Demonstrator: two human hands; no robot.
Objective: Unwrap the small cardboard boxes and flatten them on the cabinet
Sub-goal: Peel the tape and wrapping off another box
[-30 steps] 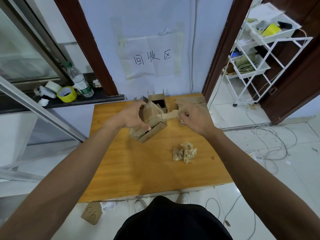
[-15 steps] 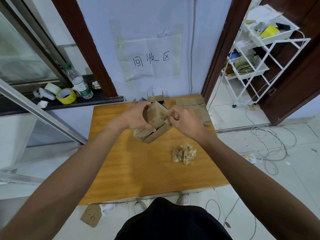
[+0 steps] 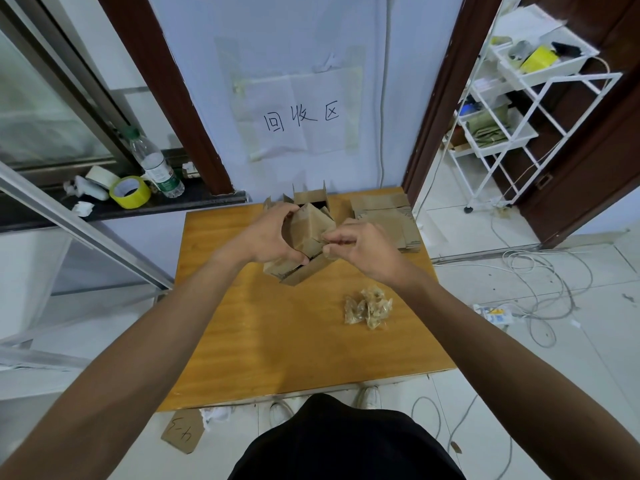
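Cabinet wooden-topped | flattened cardboard stack at far right corner | small cardboard box tilted, flaps open, over far middle | left hand curled round its left side | right hand pinching its right edge | crumpled tape wad near right

The small cardboard box is plain kraft brown, as is the flattened cardboard behind it. The desk is honey-orange with a fine wood grain. The crumpled tape wad is translucent amber. On the black sill, a tape roll is bright yellow and the bottle is clear with a green cap. The wall sheet is white with black handwritten characters.
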